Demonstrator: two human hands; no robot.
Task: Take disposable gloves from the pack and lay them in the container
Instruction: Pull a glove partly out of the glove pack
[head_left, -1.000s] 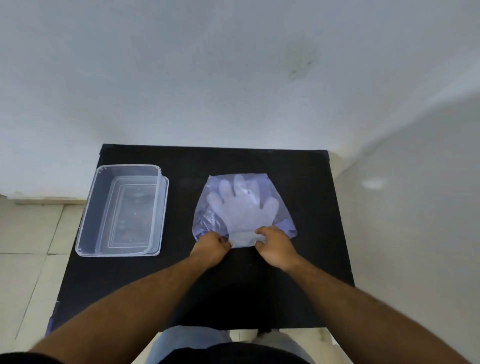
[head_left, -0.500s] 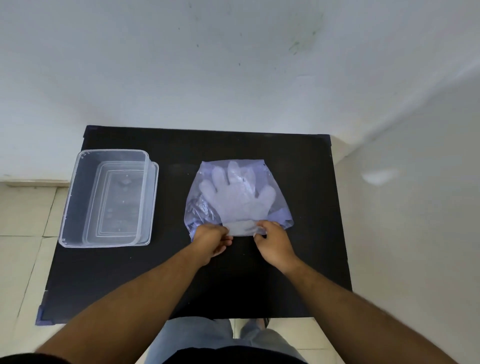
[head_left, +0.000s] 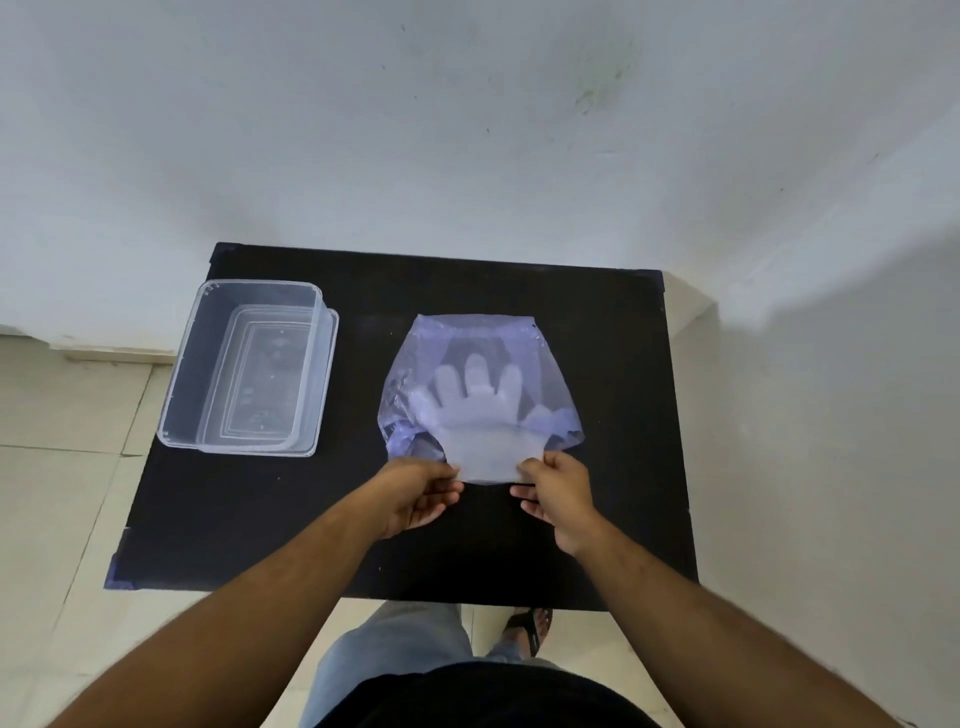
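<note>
Fingers (head_left: 451, 474) of the left hand (head_left: 415, 499) and right hand (head_left: 558, 493) pinch the cuff of one glove (head_left: 485, 441), half out of the purple pack (head_left: 478, 374) on the black bench (head_left: 613, 415). On the left, the clear container (head_left: 197, 358) looks empty, so all the laying is left. A second ago the glove sat deeper inside.

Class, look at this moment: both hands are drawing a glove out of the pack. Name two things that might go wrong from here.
1. The glove is thin film, pinched only at its cuff by the left hand and right hand; it may tear or stretch.
2. Nothing pins the pack, so it may slide along, or spare gloves may follow. The container lies well to the left.
</note>
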